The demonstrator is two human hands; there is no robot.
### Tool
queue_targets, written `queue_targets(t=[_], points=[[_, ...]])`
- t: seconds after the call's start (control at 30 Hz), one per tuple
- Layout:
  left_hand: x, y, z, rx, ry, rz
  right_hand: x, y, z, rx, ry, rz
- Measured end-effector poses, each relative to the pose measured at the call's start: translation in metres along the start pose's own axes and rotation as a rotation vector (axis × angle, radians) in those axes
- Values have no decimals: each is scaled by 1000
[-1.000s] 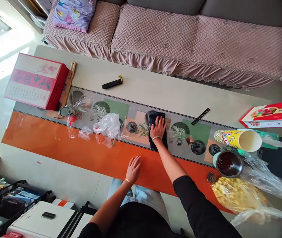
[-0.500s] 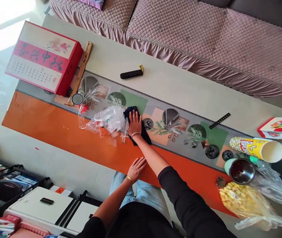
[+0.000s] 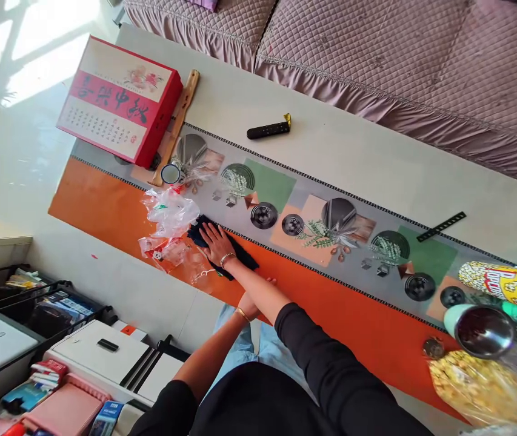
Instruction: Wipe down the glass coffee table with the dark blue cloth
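My right hand [image 3: 217, 243] lies flat, fingers stretched out, on a dark cloth [image 3: 242, 253] on the table's orange cover [image 3: 322, 303]. Crumpled clear plastic wrappers [image 3: 174, 212] with red bits sit just beyond the cloth, at its left end. My left hand [image 3: 250, 304] rests at the near edge of the table, under my right forearm. Only its fingertips show past that forearm, stretched out; the rest of its fingers are hidden.
A red gift box [image 3: 115, 100], a wooden stick [image 3: 180, 124] and a small cup [image 3: 170, 174] stand left. A remote [image 3: 268, 130] and black strip [image 3: 441, 226] lie farther back. Right are a popcorn cup [image 3: 503, 283], metal-lined bowl [image 3: 485, 330] and popcorn bag [image 3: 471, 384].
My right hand has moved the cloth left and nearer to me, onto the orange part. The wrappers have shifted left with it. My right forearm now crosses over my left hand.
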State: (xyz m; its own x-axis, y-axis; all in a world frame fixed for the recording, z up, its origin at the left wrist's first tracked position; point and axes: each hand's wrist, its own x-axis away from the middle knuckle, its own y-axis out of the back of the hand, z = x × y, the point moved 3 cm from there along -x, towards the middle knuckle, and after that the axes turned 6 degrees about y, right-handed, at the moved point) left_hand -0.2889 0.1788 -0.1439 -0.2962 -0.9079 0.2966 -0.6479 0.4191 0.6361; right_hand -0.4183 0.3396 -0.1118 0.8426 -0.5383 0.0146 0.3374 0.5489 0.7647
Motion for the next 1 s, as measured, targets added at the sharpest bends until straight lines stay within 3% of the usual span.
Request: queue_targets(t=[0.1,0.27,0.43,0.6,0.7,0.8,0.9,1.0], points=[[2,7,-3,-63,-42,10,10,27,-37,30,-25,2],[6,22,-10,-215,-93,7,49,104,-136,211,-139,-43],[7,19,-13,-281,-88,-35,128,175,-237,400,-306,-74],[7,12,-17,-300,-65,-102,223,215,-308,500,-622,-208],[7,11,-21,-321,-48,-133,278,224,-330,523,-776,-276],[7,9,-25,-340,-35,-155,329,223,-334,536,-835,-276],[8,7,-26,-342,-21,-166,380,209,-318,543,-856,-256],[8,5,-26,-335,-15,-186,425,181,-283,535,-922,-271]])
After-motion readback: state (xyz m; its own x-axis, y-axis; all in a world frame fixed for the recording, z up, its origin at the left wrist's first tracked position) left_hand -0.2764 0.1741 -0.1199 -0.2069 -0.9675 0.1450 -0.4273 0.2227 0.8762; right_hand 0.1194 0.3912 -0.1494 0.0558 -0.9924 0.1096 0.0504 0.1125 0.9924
